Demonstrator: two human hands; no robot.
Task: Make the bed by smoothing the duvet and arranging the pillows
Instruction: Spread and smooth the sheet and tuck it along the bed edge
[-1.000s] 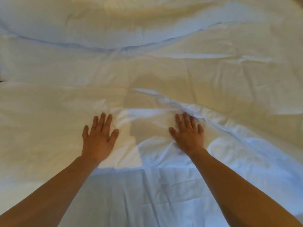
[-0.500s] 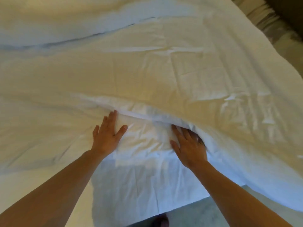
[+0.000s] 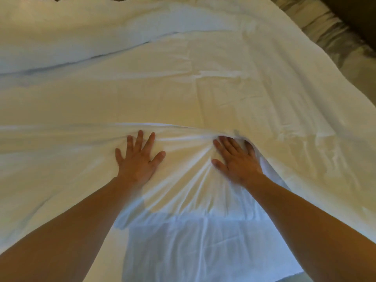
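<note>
Across nearly the whole head view lies the white duvet (image 3: 223,82), rumpled and unevenly lit; its near edge and left side run out of the frame, so its full extent cannot be told. Near the middle, the left hand (image 3: 138,159) lies flat on the cloth, palm down, fingers straight and spread, gripping nothing; the right hand (image 3: 238,161) lies near it, also palm down, its visible fingers straight and holding nothing, pushed against a raised ridge (image 3: 166,125) of fabric that crosses the bed from the left; its outermost fingers are partly hidden where the cloth laps over them. Tight creases (image 3: 195,159) fan out between the two hands; farther off, a long shadowed fold (image 3: 85,59) slants across the duvet. At the upper right, past the duvet's edge, sits grey crumpled bedding (image 3: 329,31), too blurred to identify; both forearms are cut off at the bottom.
</note>
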